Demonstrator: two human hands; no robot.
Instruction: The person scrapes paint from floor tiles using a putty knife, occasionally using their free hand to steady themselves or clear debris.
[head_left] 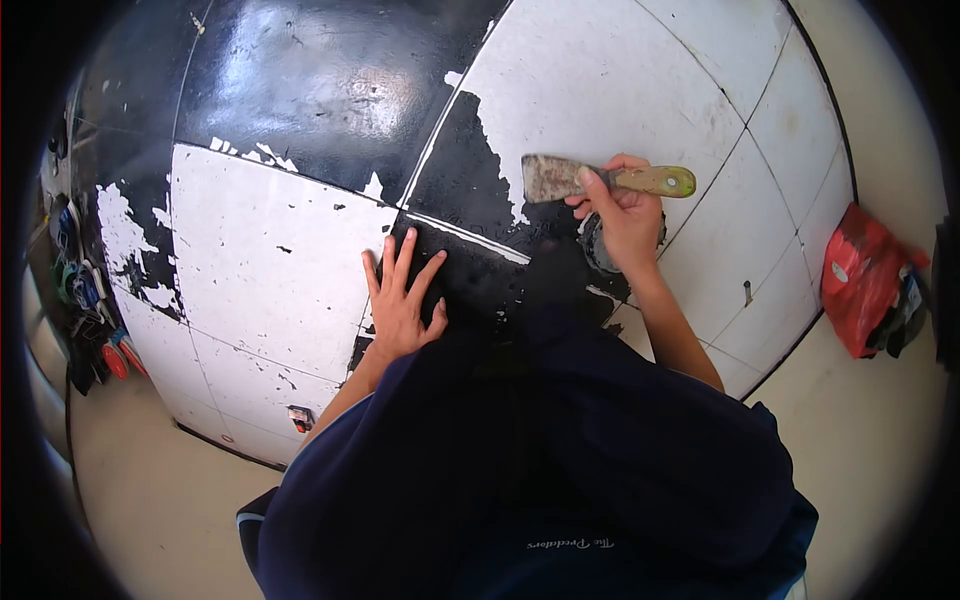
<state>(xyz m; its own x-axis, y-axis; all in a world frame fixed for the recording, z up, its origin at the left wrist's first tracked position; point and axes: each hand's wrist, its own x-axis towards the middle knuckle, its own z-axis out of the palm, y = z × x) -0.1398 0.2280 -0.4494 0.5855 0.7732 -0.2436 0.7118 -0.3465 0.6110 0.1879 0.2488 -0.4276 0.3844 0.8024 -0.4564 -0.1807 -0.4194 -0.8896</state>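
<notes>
My right hand grips a putty knife with a wide, stained blade pointing left and a worn yellowish handle. The blade overlaps the ragged edge between a white area and a black patch of the tiled floor. Part of a round, dark-rimmed thing shows beneath that hand, mostly covered by it. Fingers spread, my left hand rests flat where a white tile meets black surface. White flakes and lines follow the tile joints.
A glossy black tile lies at the upper left. Several shoes and a red sandal sit along the left side. On the right is a red bag. A small packet lies at lower left.
</notes>
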